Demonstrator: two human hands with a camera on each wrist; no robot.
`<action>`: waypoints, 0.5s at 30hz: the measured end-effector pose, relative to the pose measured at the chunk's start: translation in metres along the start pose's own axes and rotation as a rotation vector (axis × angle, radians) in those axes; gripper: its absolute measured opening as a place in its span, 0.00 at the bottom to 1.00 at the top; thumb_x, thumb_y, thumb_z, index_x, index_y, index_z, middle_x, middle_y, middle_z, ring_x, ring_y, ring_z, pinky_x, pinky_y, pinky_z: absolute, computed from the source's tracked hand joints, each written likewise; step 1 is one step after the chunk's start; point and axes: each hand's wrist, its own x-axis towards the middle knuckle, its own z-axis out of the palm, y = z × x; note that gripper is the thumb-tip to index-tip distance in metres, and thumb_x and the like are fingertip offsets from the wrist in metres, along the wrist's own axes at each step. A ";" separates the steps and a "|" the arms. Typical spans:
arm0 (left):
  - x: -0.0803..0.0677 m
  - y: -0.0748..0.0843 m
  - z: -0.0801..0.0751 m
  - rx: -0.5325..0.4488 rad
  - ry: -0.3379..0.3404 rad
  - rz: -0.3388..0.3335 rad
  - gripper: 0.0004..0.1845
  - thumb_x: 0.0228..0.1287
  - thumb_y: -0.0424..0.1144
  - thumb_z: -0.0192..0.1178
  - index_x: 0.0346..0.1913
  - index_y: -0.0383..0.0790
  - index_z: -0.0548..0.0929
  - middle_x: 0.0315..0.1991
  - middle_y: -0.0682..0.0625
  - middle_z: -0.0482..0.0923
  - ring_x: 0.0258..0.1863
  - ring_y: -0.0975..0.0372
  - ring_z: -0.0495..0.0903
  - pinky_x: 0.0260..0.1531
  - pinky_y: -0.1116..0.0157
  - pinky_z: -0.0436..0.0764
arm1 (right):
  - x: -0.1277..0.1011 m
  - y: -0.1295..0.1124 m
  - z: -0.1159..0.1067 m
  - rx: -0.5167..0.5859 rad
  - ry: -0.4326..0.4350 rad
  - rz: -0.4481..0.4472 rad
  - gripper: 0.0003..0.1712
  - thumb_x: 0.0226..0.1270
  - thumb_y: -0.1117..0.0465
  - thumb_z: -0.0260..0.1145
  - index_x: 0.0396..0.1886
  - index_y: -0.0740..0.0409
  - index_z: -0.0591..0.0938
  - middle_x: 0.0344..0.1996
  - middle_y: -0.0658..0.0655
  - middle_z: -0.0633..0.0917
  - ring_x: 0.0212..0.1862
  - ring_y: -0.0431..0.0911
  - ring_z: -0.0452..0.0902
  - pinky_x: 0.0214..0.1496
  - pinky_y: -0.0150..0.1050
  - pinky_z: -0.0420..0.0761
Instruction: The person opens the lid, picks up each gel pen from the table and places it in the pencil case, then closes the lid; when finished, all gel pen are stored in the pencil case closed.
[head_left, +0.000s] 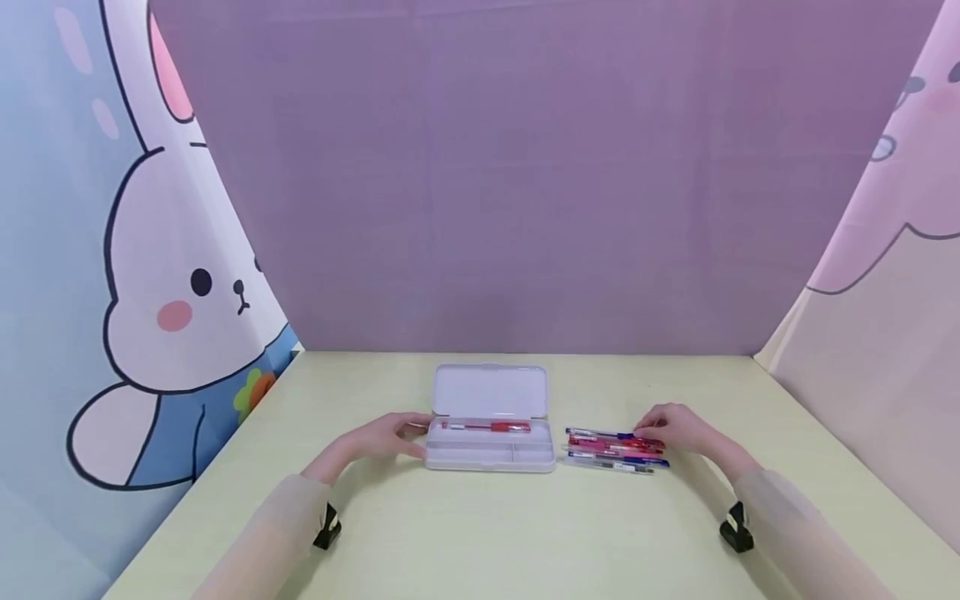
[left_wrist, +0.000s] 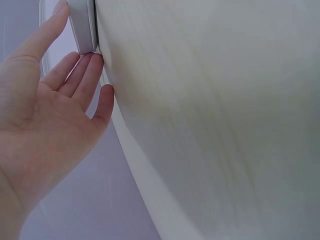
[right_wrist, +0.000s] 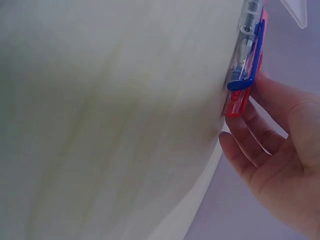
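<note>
A pale plastic pencil case (head_left: pixel 490 457) lies open on the table, lid tipped back. One red pen (head_left: pixel 487 427) rests in its rear compartment; the front ones show bare. My left hand (head_left: pixel 386 435) holds the case at its left end, thumb toward the front and fingers toward the hinge side, as the left wrist view also shows. To the right of the case, several pens (head_left: pixel 611 450) lie side by side. My right hand (head_left: pixel 678 427) pinches a red pen (right_wrist: pixel 234 107) by its capped end; its thumb tip is hidden behind the pens. A blue-clipped pen (right_wrist: pixel 245 60) lies against that one.
The pale table (head_left: pixel 480 533) ends at a purple cloth backdrop (head_left: pixel 480 183). Cartoon-printed curtains stand on both sides, a rabbit curtain (head_left: pixel 187 275) at the left. Black straps sit on both wrists.
</note>
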 end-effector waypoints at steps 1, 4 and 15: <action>0.000 0.000 0.000 -0.001 -0.001 0.002 0.38 0.57 0.43 0.67 0.67 0.32 0.64 0.66 0.36 0.65 0.63 0.45 0.68 0.64 0.47 0.65 | 0.000 0.000 0.001 -0.006 0.002 -0.006 0.10 0.60 0.58 0.67 0.35 0.61 0.86 0.33 0.53 0.85 0.36 0.43 0.76 0.38 0.38 0.76; 0.001 0.000 0.000 -0.004 -0.002 -0.002 0.37 0.57 0.43 0.66 0.67 0.33 0.64 0.66 0.36 0.64 0.63 0.45 0.68 0.64 0.47 0.65 | 0.000 0.000 0.001 -0.020 0.007 -0.024 0.08 0.61 0.61 0.65 0.35 0.62 0.86 0.32 0.54 0.84 0.36 0.43 0.76 0.38 0.39 0.77; 0.000 0.003 0.001 0.014 0.001 -0.028 0.38 0.56 0.43 0.67 0.67 0.33 0.64 0.66 0.36 0.65 0.63 0.45 0.68 0.64 0.47 0.65 | 0.002 -0.006 0.002 -0.037 0.002 -0.016 0.07 0.61 0.63 0.65 0.35 0.62 0.86 0.32 0.54 0.84 0.35 0.43 0.76 0.38 0.38 0.78</action>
